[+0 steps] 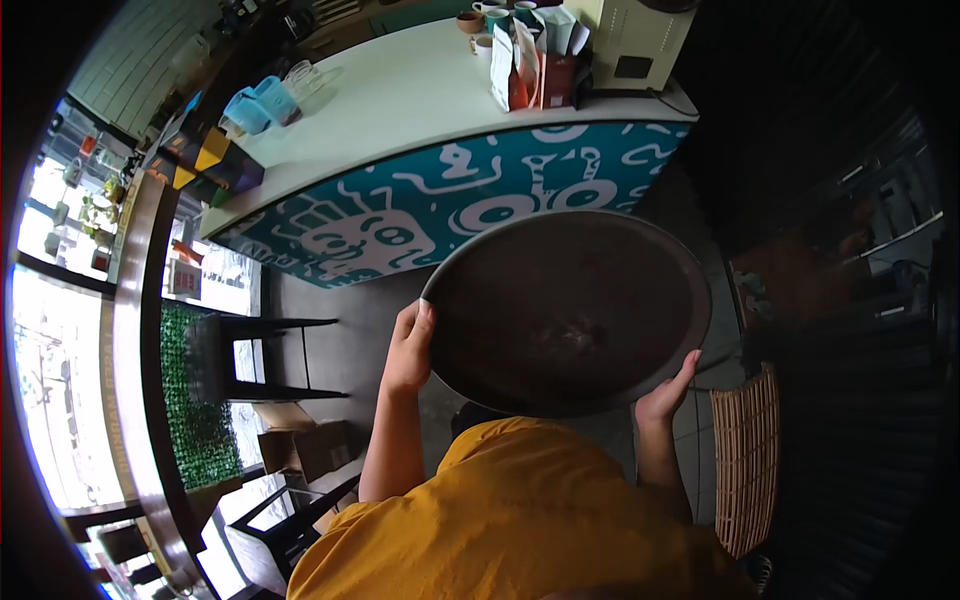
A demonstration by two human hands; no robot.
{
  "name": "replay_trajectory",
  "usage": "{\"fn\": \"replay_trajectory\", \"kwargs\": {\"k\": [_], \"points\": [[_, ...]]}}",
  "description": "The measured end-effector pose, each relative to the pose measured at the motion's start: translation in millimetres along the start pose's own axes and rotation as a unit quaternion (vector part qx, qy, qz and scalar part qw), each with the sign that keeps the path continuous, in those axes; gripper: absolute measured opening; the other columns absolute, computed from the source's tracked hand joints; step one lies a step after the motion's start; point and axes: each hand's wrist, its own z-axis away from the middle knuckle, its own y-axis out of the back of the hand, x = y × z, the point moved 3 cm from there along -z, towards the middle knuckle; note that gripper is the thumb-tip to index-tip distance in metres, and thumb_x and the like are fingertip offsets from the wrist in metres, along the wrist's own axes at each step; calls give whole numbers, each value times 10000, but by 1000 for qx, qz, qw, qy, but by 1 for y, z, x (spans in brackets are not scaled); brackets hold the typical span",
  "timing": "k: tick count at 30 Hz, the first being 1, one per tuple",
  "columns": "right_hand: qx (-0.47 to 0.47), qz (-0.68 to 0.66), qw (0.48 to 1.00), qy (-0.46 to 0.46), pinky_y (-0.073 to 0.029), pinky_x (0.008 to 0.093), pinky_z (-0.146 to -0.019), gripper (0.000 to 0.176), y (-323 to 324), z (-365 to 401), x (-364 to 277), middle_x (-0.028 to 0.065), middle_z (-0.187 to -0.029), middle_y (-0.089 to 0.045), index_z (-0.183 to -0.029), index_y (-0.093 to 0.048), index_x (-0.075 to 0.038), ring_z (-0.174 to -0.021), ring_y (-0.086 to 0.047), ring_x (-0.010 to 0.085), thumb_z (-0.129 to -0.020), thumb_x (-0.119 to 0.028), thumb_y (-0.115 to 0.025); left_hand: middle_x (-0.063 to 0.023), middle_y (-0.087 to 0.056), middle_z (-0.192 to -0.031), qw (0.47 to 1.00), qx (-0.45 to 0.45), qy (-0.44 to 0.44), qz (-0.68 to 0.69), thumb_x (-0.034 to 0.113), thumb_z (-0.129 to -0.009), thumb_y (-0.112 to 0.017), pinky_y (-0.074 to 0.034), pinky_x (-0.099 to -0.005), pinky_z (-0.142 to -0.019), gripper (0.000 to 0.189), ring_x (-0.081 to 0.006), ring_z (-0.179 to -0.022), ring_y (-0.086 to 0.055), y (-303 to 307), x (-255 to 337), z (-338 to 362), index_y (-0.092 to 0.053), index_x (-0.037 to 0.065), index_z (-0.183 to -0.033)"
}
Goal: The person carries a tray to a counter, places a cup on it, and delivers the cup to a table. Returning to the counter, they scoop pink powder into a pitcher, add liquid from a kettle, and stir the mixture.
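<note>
A large round, dark brown serving tray (560, 310) with a raised rim is held out in front of my body, its inner face bare except for a faint pale mark. My left hand (411, 345) grips its left edge, thumb over the rim. At the lower right edge, my right hand (668, 390) holds the tray with the thumb on the rim. The other fingers of both hands are mostly hidden behind it. Past the tray stands a counter (400, 90) with a teal front painted in white drawings.
On the counter are blue plastic containers (262, 104), a dark patterned box (215, 160), coffee bags (520, 70), several cups (483, 22) and a beige machine (640, 45). A dark stool (270, 360) and cardboard box (305, 445) are at left; a woven chair back (745, 460) is at right.
</note>
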Motion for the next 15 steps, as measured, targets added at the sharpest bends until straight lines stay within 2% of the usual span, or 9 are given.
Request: {"fn": "replay_trajectory", "kwargs": {"k": [4,5,6,10,12,14,15], "points": [[-4,-12,1000,-7,-224,359,-1104,715,-45,-65,-28,116,-1468,-275,-1411,-266,10,-1337,-294,245,-944,-520,-376,-53,-614,-1019,999,7,34,-4,399,-989,-405,-434,-259,-824,474,-116,-916,-552,-30,7,-82,-552,-26,-1138],[-3,-14,1000,2,-184,344,-1118,726,-50,-85,-35,137,-1487,-231,-1414,-232,44,-1363,-244,233,-954,-500,-367,-53,-614,-1019,999,1,36,-5,399,-989,-405,-434,-259,-824,474,-116,-916,-552,-40,9,-100,-552,-26,-1138],[2,-19,1000,12,-144,330,-1133,737,-55,-103,-41,158,-1506,-186,-1416,-198,79,-1390,-193,221,-963,-480,-358,-59,-606,-1042,1000,-16,26,1,396,-991,-398,-429,-264,-838,477,-124,-937,-549,-52,14,-118,-538,-28,-1159],[71,-17,996,48,-171,331,-1124,733,-80,-154,-92,164,-1492,-220,-1409,-212,84,-1374,-231,226,-965,-481,-356,-72,-585,-1100,995,-99,-5,10,384,-995,-386,-416,-276,-870,482,-142,-988,-539,-106,19,-185,-506,-36,-1198],[74,-41,994,72,-201,336,-1112,706,-74,-184,-111,156,-1466,-271,-1396,-252,75,-1349,-272,224,-967,-475,-355,-69,-586,-1089,992,-127,8,9,393,-993,-389,-414,-277,-872,484,-139,-980,-536,-136,7,-217,-511,-30,-1192],[85,-74,990,83,-208,337,-1106,685,-66,-216,-129,147,-1452,-295,-1390,-271,65,-1338,-288,222,-968,-468,-356,-81,-596,-984,995,-94,-31,-33,453,-979,-382,-455,-296,-795,506,-160,-868,-567,-170,-3,-250,-511,-7,-1146],[75,-103,988,88,-216,337,-1101,665,-60,-234,-134,137,-1438,-319,-1384,-290,55,-1326,-303,220,-969,-460,-357,-62,-596,-920,989,-114,-56,-81,451,-978,-388,-451,-284,-748,489,-141,-806,-558,-192,-5,-266,-527,1,-1107]]}}
